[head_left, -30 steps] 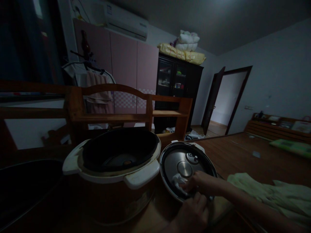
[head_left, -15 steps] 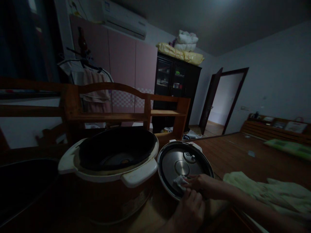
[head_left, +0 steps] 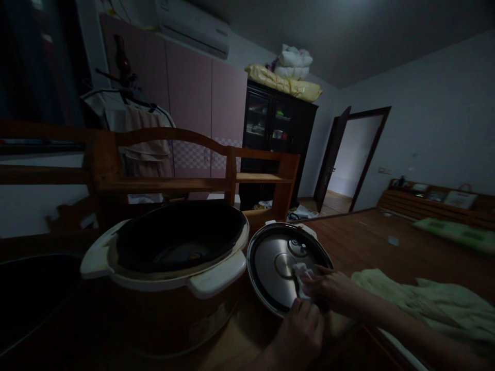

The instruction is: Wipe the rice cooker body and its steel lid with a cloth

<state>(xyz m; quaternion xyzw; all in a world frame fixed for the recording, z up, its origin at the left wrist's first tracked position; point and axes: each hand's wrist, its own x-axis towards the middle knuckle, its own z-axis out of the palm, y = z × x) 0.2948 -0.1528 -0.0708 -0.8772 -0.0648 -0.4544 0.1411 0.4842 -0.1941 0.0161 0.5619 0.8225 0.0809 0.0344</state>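
The round metal cooker lid [head_left: 267, 265] lies with its inner side up, showing a dark seal around the rim and a small valve. My right hand [head_left: 328, 287] is closed on a crumpled white cloth or tissue [head_left: 302, 272] and presses it against the lid's inner face, right of the centre disc. With curled fingers, my left hand [head_left: 300, 327] grips the lid's near edge; its fingertips are partly hidden. To the left stands an uncovered electric cooker [head_left: 216, 275] with white handles and a dark inner pot.
A dark, wide vessel [head_left: 34, 304] sits at the lower left. Behind the cooker runs a wooden shelf frame [head_left: 170, 184]. Pale green fabric [head_left: 421, 299] lies on the brown wooden surface [head_left: 359, 239] at the right.
My right hand has moved the white cloth rightward and slightly up across the lid's inner face. The left hand stays at the near edge. The whole view has shifted a little.
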